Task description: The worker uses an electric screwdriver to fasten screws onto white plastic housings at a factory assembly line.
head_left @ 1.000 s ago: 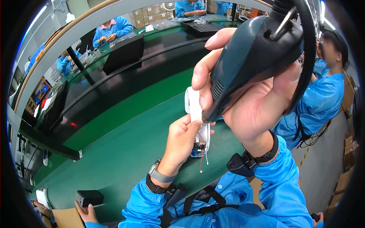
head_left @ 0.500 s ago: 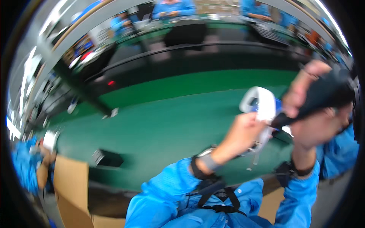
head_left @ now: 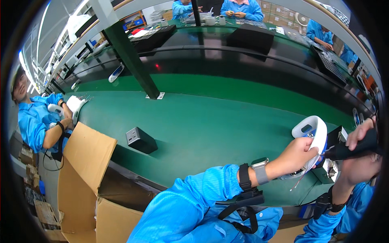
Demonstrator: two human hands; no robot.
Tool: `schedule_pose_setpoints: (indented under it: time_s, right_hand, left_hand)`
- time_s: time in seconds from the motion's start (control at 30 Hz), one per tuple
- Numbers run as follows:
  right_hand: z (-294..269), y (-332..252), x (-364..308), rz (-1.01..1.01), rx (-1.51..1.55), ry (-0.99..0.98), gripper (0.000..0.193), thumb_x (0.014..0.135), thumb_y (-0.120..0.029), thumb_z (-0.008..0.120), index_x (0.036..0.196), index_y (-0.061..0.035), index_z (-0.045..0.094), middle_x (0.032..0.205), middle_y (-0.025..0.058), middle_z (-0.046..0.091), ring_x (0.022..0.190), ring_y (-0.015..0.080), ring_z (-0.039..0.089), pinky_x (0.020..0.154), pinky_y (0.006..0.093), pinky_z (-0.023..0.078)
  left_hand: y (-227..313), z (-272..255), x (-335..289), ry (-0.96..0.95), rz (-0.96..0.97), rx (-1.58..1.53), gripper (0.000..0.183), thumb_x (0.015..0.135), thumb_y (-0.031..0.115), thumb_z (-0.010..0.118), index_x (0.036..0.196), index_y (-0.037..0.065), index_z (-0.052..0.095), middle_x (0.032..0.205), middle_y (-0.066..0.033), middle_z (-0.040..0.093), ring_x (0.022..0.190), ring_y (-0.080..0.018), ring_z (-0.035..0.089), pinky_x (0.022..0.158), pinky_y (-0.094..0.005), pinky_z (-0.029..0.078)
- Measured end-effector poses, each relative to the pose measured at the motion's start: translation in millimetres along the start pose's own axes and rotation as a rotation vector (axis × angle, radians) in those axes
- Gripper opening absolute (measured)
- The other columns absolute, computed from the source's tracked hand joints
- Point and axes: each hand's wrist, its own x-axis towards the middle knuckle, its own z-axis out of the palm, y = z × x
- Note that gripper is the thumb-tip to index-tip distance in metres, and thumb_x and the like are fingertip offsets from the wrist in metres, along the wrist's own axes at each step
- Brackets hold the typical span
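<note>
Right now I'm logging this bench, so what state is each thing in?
White casing: held
Black power tool: held; running or not, unclear
Left hand: gripping the white casing
Right hand: gripping the black power tool
Red wire: trailing loose
Cardboard box: open, flaps spread
Black block: unheld, resting on green tabletop

We have bright light, with ceiling tubes (head_left: 82,5) glowing at upper left; reflections streak the glossy black panel (head_left: 204,62), the dark box (head_left: 142,140) shadows the green surface (head_left: 202,125), and fisheye distortion bends edges near the rim.
</note>
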Motion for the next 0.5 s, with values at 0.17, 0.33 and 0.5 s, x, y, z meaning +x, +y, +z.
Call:
schedule_pose_setpoints:
  time_s: [0.17,0.33,0.5]
  right_hand:
    - [-95,-47,-24,-0.106,-0.363,0.281,0.089,0.09,-0.073,0.043,0.129,0.0069,0.039,0.085,0.0139,0.058,0.06,0.0163,0.058,0.052,0.0253,0.049]
    - [-149,-7,-57,-0.184,-0.376,0.308,0.089,0.087,-0.078,0.041,0.121,0.0036,0.046,0.085,0.015,0.063,0.06,0.017,0.059,0.052,0.0257,0.049]
    - [-181,-3,-84,-0.154,-0.527,0.435,0.094,0.081,-0.086,0.037,0.116,0.0,0.051,0.081,0.013,0.064,0.057,0.0143,0.06,0.053,0.0229,0.048]
  left_hand:
    - [-3,20,2,-0.091,-0.013,-0.114,0.027,0.098,0.016,0.059,0.119,0.0,0.051,0.091,-0.0064,0.064,0.079,-0.0148,0.068,0.069,-0.0303,0.059]
    - [5,3,-4,-0.105,-0.102,0.106,0.026,0.098,0.01,0.055,0.12,-0.003,0.05,0.088,-0.0086,0.066,0.079,-0.0166,0.066,0.073,-0.0308,0.056]
    - [8,13,-2,-0.108,-0.137,0.157,0.035,0.1,0.01,0.051,0.132,-0.002,0.047,0.089,-0.0081,0.065,0.081,-0.0144,0.065,0.075,-0.0295,0.056]
